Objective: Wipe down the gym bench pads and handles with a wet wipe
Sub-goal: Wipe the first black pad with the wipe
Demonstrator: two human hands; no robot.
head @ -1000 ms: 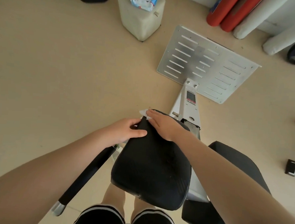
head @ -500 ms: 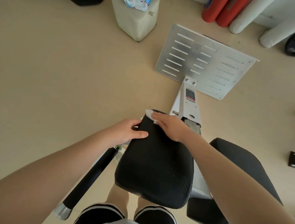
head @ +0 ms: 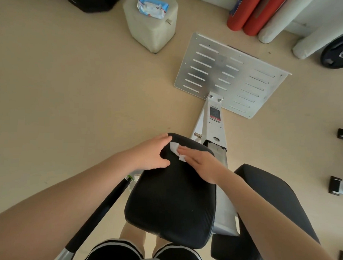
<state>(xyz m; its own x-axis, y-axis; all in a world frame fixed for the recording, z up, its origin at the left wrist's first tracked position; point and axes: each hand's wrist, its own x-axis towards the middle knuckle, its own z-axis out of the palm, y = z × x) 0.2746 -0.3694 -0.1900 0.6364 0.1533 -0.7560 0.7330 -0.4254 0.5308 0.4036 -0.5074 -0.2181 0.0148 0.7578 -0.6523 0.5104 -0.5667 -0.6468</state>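
The left hand (head: 149,155) is gripping the far left edge of the black bench pad (head: 173,196), thumb on top. Beside it, the right hand (head: 200,163), fingers straight and together, is pressing the wet wipe (head: 175,149) near the far edge. The wipe is looking limp and light, the pad soft; flat pressure is suiting it. The palm is hiding most of the wipe.

Both bare forearms reach forward and converge near the middle of the view. The left hand (head: 149,155) lies palm down, its fingers (head: 162,139) spread and bent over a far corner, the thumb stretched out toward the other hand (the two hands are close but apart). The right hand (head: 201,164) is flat, palm down, its fingers straight and together, pointing to the left, the wrist slightly bent. Two bare legs show below.
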